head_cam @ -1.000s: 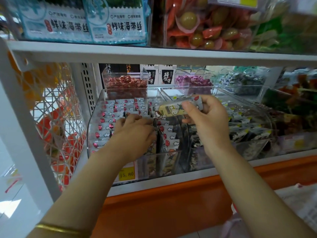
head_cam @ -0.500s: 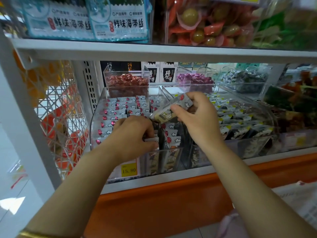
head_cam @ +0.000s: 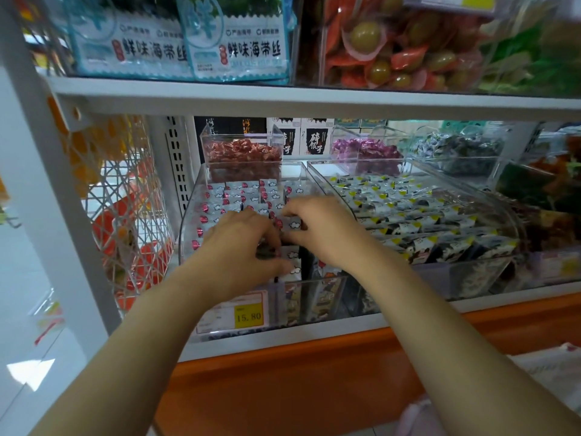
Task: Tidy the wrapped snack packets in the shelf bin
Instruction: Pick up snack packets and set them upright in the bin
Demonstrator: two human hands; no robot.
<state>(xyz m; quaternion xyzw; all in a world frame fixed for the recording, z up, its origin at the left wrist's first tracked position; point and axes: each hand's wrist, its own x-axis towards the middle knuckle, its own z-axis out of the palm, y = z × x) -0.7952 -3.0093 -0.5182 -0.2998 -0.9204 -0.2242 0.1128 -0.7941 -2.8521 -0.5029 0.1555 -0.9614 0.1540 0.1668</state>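
Observation:
A clear shelf bin (head_cam: 188, 228) holds rows of white snack packets (head_cam: 239, 192) with red dots and cloud prints. Both of my hands are inside it, close together near its front middle. My left hand (head_cam: 239, 247) lies knuckles up with its fingers curled down onto upright packets, which they grip. My right hand (head_cam: 327, 231) pinches one cloud-print packet (head_cam: 294, 224) between thumb and fingers, low among the rows. The packets under both palms are hidden.
A second clear bin (head_cam: 418, 212) of yellow-cornered packets adjoins on the right. Small boxes of red candy (head_cam: 243, 154) and purple candy (head_cam: 364, 149) stand behind. The upper shelf edge (head_cam: 283, 99) hangs overhead. A white wire basket (head_cam: 125, 215) hangs left. A price tag (head_cam: 248, 314) fronts the bin.
My right hand has brought the packet it held above the bin down and left into the rows, next to my left hand. My left hand stays in the packets.

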